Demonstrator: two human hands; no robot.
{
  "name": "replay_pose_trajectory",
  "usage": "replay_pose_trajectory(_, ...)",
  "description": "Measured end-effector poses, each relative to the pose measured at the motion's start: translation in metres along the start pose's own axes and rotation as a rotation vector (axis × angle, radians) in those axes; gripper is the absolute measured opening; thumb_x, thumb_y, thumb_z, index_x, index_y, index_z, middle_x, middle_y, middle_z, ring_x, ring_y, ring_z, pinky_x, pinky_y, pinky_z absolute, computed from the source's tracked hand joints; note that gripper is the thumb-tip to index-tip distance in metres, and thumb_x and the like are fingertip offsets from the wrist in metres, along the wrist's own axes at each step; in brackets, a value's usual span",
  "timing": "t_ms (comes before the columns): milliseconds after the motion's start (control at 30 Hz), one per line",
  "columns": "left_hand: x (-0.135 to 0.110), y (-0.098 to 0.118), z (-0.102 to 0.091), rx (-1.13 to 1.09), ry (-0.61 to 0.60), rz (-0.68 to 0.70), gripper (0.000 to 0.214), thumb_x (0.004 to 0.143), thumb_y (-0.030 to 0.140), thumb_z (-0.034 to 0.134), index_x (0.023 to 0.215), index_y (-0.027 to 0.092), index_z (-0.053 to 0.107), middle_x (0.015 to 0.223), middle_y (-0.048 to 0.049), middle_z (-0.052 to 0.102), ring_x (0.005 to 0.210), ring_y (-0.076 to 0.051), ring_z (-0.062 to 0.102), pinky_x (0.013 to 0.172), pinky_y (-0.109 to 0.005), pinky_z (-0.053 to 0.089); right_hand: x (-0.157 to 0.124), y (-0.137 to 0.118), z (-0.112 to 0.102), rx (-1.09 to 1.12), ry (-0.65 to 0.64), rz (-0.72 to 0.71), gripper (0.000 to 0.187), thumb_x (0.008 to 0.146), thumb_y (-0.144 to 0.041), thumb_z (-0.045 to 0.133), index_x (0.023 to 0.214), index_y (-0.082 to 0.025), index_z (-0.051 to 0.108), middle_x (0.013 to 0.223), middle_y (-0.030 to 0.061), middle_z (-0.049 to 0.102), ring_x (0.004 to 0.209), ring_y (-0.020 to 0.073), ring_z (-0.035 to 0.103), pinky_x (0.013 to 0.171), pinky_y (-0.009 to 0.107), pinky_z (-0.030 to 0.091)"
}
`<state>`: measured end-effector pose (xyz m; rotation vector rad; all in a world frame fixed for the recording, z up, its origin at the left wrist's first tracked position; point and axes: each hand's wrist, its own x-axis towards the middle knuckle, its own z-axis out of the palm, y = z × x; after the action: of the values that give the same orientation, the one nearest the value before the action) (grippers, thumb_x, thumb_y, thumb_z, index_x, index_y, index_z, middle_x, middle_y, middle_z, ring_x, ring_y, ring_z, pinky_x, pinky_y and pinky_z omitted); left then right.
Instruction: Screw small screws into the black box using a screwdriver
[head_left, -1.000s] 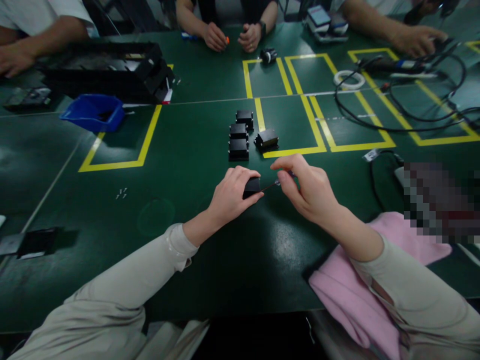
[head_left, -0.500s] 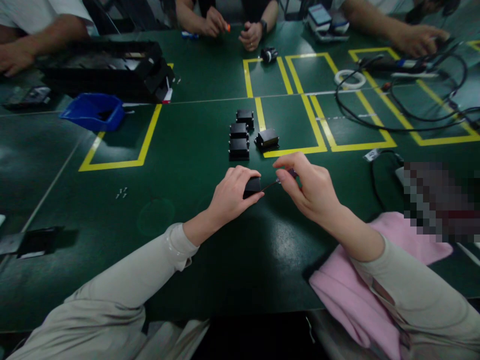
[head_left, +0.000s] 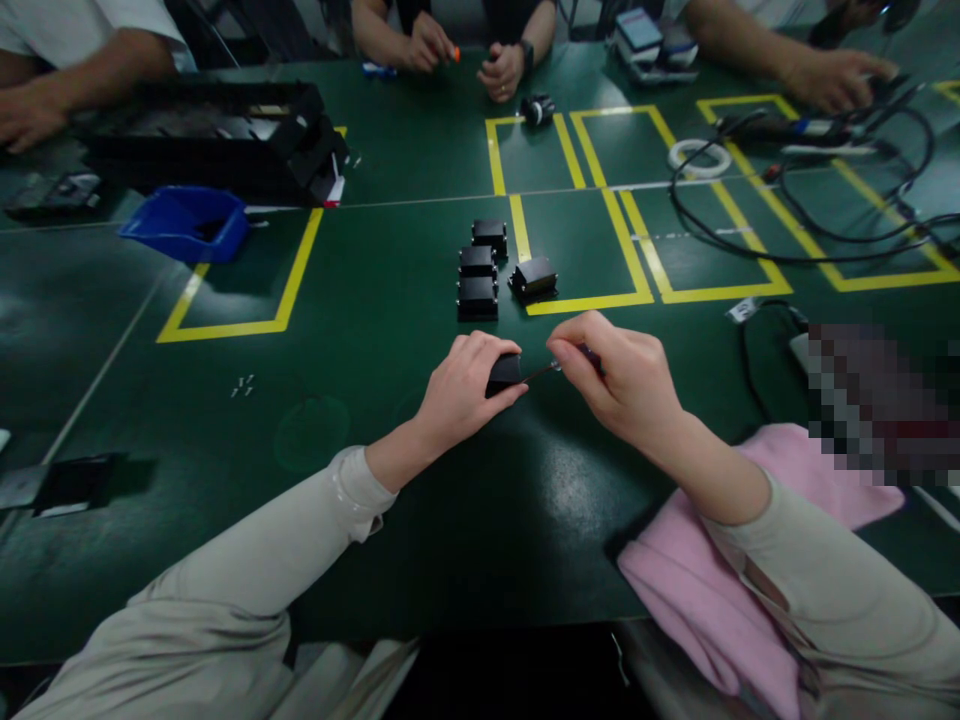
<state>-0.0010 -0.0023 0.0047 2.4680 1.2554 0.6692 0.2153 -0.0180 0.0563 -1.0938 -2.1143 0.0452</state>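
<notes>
The table is deep green, striped with bright yellow tape in angular outlines. The held box is plain black, as are the loose boxes beyond it; the tool has a dark shaft. The near sleeves are pale greyish beige, the cloth at near right plain pink. Far left, the bin is strong blue beside a black case. Silvery screws lie left. Far right, the ring is white, the cables black.

A rumpled pink cloth lies near right; a flat white ring, perhaps rolled tape, lies far right.
</notes>
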Motion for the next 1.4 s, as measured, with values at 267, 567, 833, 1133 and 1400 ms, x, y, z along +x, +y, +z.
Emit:
replay_pose_trajectory(267, 0.0004, 0.0, -0.0004, -0.001, -0.003, -0.008, 0.037, 0.095, 0.041, 0.069, 0.124, 0.021, 0.058, 0.12, -0.0087, 0.064, 0.111, -0.028, 0.058, 0.094, -0.041, 0.05, 0.0003, 0.0002, 0.001, 0.006, 0.006, 0.015, 0.023, 0.105, -0.033, 0.044, 0.1, -0.021, 0.063, 0.071, -0.0002, 0.068, 0.062, 0.0136, 0.065, 0.06, 0.026, 0.043)
replay_pose_trajectory(567, 0.0002, 0.0001, -0.0002, -0.005, -0.005, -0.012, 0.037, 0.095, 0.041, 0.069, 0.124, 0.02, 0.058, 0.121, -0.0092, 0.064, 0.112, -0.028, 0.057, 0.096, -0.042, 0.05, 0.0, -0.0001, 0.0003, 0.022, 0.015, -0.02, 0.021, 0.104, -0.031, 0.047, 0.099, -0.019, 0.064, 0.072, 0.0004, 0.069, 0.063, 0.0142, 0.066, 0.06, 0.026, 0.045)
replay_pose_trajectory(833, -0.0004, -0.0003, 0.0007, -0.001, 0.0, -0.007, 0.037, 0.095, 0.04, 0.069, 0.124, 0.019, 0.058, 0.121, -0.0092, 0.064, 0.112, -0.028, 0.057, 0.095, -0.042, 0.05, 0.0, 0.0, 0.0014, 0.04, 0.031, -0.03, 0.024, 0.106, -0.029, 0.041, 0.104, -0.02, 0.064, 0.077, 0.001, 0.071, 0.068, 0.0141, 0.068, 0.065, 0.026, 0.047)
replay_pose_trajectory(1133, 0.0003, 0.0003, -0.0004, -0.003, -0.001, -0.011, 0.036, 0.095, 0.04, 0.068, 0.123, 0.02, 0.059, 0.12, -0.0091, 0.064, 0.111, -0.028, 0.058, 0.095, -0.042, 0.05, 0.0005, -0.0007, 0.0004, 0.029, 0.007, -0.003, 0.025, 0.105, -0.028, 0.04, 0.106, -0.02, 0.064, 0.077, 0.0017, 0.071, 0.068, 0.0151, 0.069, 0.063, 0.026, 0.046)
replay_pose_trajectory(1400, 0.0002, 0.0008, -0.001, 0.003, -0.003, -0.012, 0.038, 0.095, 0.04, 0.07, 0.124, 0.019, 0.059, 0.12, -0.0096, 0.064, 0.111, -0.028, 0.057, 0.094, -0.042, 0.05, 0.0004, 0.0, 0.0012, 0.013, 0.019, 0.003, 0.025, 0.105, -0.028, 0.042, 0.102, -0.019, 0.064, 0.074, 0.0012, 0.069, 0.064, 0.0144, 0.066, 0.061, 0.026, 0.044)
